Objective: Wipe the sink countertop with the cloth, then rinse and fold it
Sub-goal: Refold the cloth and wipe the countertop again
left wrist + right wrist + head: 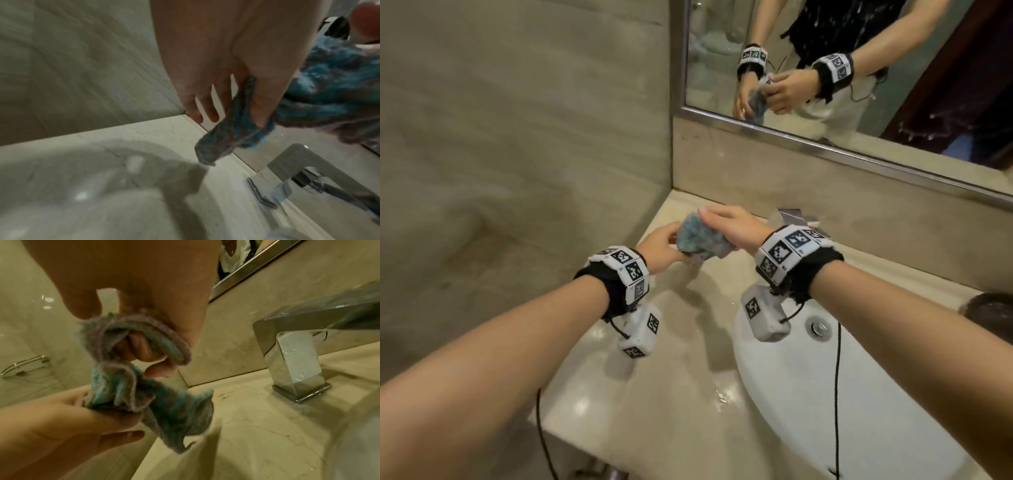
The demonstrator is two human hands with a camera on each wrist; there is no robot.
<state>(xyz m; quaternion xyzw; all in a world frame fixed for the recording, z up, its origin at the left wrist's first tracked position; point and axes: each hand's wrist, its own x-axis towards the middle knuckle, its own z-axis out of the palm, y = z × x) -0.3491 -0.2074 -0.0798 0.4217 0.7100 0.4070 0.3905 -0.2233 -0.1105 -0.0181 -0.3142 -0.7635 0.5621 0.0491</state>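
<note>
A crumpled blue and purple cloth point(702, 240) hangs in the air above the back left corner of the beige marble countertop point(671, 359). My left hand point(671, 241) pinches its left end between thumb and fingers. My right hand point(717, 222) grips its upper right part from above. In the left wrist view my left hand point(238, 120) holds a rolled edge of the cloth point(329, 97). The right wrist view shows my right hand point(123, 337) with fingers curled inside a fold of the cloth point(174, 410), whose loose corner dangles just over the counter.
The white sink point(859, 394) with its metal drain point(819, 328) lies at the right. A square chrome faucet point(791, 216) stands behind my right wrist. The mirror point(722, 51) sits above the backsplash, a tiled wall point(517, 137) is at the left, and a dark round object point(989, 308) is at the right edge.
</note>
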